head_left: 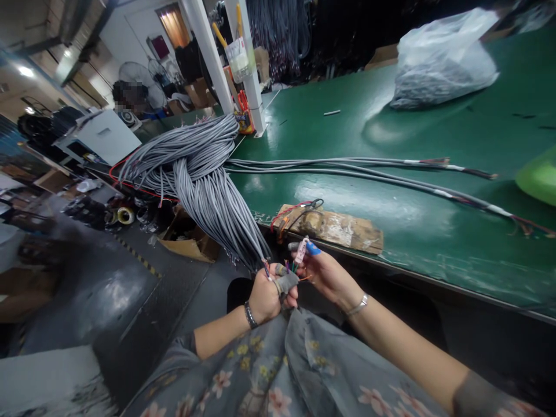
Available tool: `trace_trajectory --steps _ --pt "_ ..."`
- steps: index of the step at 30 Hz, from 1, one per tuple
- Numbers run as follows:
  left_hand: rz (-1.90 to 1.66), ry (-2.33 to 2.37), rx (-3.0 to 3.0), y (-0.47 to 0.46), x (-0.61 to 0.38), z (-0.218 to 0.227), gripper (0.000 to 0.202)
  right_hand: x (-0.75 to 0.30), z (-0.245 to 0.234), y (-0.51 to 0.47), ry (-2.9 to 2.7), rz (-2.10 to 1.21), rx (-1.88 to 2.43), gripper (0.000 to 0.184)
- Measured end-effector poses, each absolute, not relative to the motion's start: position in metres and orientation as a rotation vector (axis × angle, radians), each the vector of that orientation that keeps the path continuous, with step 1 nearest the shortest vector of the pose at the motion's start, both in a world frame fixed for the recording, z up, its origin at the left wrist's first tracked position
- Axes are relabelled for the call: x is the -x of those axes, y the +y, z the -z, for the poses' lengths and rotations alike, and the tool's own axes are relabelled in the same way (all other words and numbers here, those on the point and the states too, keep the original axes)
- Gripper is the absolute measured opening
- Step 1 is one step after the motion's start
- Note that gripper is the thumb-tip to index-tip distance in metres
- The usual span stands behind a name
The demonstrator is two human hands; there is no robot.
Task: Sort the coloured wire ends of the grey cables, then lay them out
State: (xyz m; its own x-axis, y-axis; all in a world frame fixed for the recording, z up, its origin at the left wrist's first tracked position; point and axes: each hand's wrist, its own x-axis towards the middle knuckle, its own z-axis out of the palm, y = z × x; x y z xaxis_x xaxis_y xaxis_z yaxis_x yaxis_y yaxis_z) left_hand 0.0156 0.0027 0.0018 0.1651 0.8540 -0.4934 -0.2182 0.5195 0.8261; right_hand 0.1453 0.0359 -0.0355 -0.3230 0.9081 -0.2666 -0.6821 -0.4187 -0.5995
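Note:
My left hand (266,296) is closed around the end of a grey multi-core cable (264,255), in front of the bench edge. Grey wrapping covers one of its digits. Thin coloured wires (287,266), among them purple, green and orange, fan out from that grip. My right hand (328,277) is at these wires with its fingers pinched together, apparently on a green one; the exact contact is too small to see. Blue tape (313,248) is on its thumb and a pinkish wrap (301,251) on a finger. The cable runs up into a large grey cable bundle (217,191).
A worn wooden block (347,230) with a wire loop lies at the edge of the green bench (339,136). Several stripped cables (369,168) stretch across it. A filled plastic bag (443,58), a green object (541,176) and a white post (249,87) are farther off.

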Motion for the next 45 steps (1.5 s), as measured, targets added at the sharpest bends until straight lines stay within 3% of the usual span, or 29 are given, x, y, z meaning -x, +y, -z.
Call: trace_trajectory --steps 7,21,27,32,45 --pt "-0.918 1.164 -0.661 0.008 -0.022 -0.002 0.045 -0.145 0.026 0.037 -0.419 -1.857 0.85 0.051" --pt "-0.899 1.181 -0.658 0.01 -0.022 0.005 0.044 -0.147 0.035 0.041 -0.325 -1.867 0.785 0.046" --pt "-0.903 1.186 -0.661 0.007 -0.02 0.002 0.044 -0.149 0.037 0.038 -0.367 -1.904 0.742 0.03" --pt "-0.913 1.185 -0.656 0.002 -0.017 -0.001 0.045 -0.152 0.035 0.039 -0.382 -1.996 0.706 0.036" --pt "-1.055 1.225 -0.628 0.009 -0.023 0.003 0.043 -0.148 0.036 0.04 -0.411 -1.854 0.794 0.039"
